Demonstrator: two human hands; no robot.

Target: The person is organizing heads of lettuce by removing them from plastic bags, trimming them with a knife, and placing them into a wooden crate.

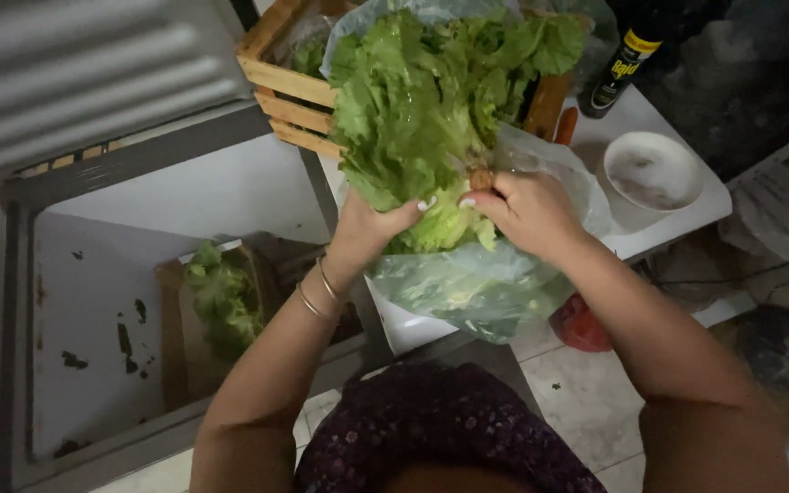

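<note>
Lettuce [422,110]: a leafy green head, being held upright above the white table [678,224], stem end down between both hands, leaves fanning up in front of the wooden crate [289,96].
Left hand [367,228]: cupping the base from the left, fingers curled around the pale lower leaves; two thin bangles [319,297] on the wrist.
Right hand [527,210]: fingers closed, pinching the brown stem end.
Plastic bag [477,283]: clear, sagging below and around the base, partly over the table edge.
Doing the step well: probably by supporting the base firmly while working at the stem, so the leaves are not tearing.
Bottle [623,64]: dark, with a yellow label, standing at the back of the table.
Bowl [652,171]: white, shallow, sitting right of the hands.
Second lettuce [221,297]: lying lower left in a box.
</note>
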